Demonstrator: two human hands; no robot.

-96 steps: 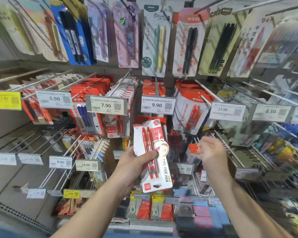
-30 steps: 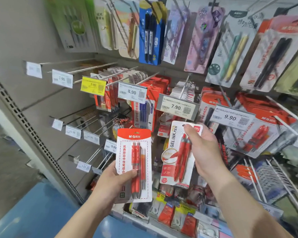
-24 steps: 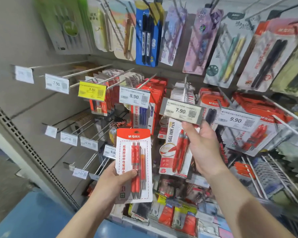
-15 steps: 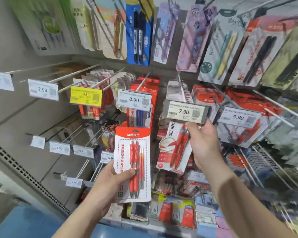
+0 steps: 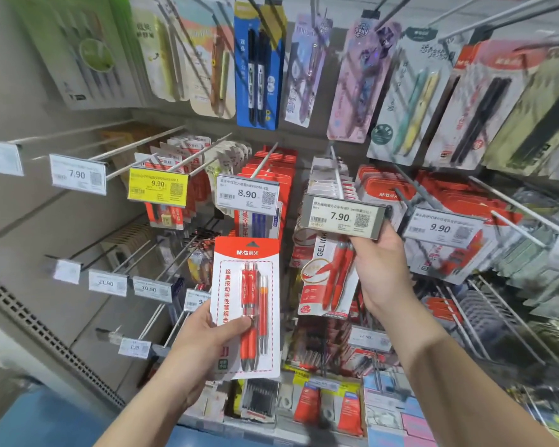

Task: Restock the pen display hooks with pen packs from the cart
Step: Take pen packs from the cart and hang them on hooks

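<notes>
1. The left hand [image 5: 204,346], at lower centre of the frame, grips a red-and-white pen pack [image 5: 246,304] by its lower left edge, thumb across the front.
2. The right hand [image 5: 380,272], right of centre, holds a gel ink pen pack [image 5: 326,275] just under the 7.90 price tag [image 5: 341,217].
3. Both packs look light, with stiff card and a slick plastic blister; the card edges probably give the best hold.
4. The gel pack's top and hang hole are hidden behind the tag; whether it is on the hook [image 5: 336,172] cannot be told. No cart shows.
</notes>
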